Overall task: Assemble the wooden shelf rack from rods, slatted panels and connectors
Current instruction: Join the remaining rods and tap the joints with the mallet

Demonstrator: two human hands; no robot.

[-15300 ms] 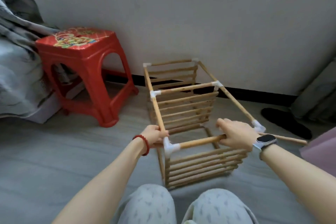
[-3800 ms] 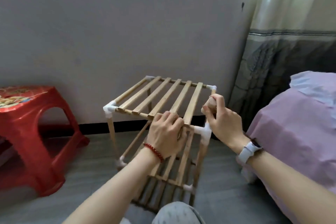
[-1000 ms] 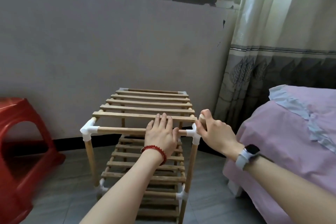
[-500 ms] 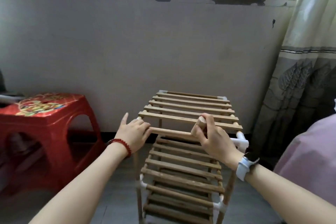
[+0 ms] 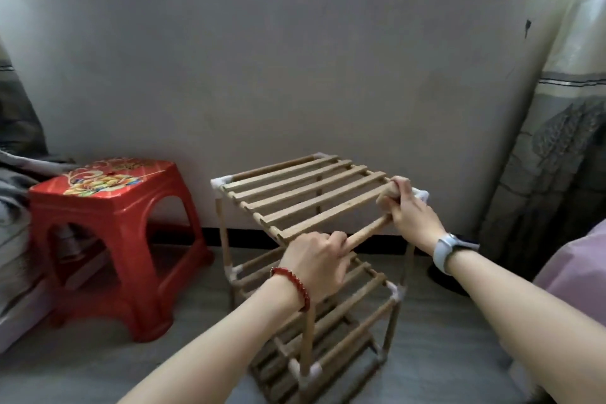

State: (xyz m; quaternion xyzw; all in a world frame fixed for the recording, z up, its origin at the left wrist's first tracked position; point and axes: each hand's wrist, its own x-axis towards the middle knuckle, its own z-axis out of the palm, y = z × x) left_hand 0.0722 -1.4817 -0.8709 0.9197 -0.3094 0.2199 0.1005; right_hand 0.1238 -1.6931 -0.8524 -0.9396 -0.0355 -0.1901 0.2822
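Observation:
The wooden shelf rack stands upright on the floor near the wall, with three slatted tiers joined by rods and white corner connectors. My left hand grips the near front corner of the top tier and hides the connector there. My right hand curls round the right end of the front rod, beside the right corner connector. The two lower tiers show below my arms.
A red plastic stool stands to the left of the rack. Grey bedding lies at the far left, a pink-covered bed at the right, and a curtain hangs at the right. The floor is grey.
The rack has turned so that one corner now points toward me. My left hand has gone from lying flat by the top tier to gripping its near corner; my right hand keeps its hold.

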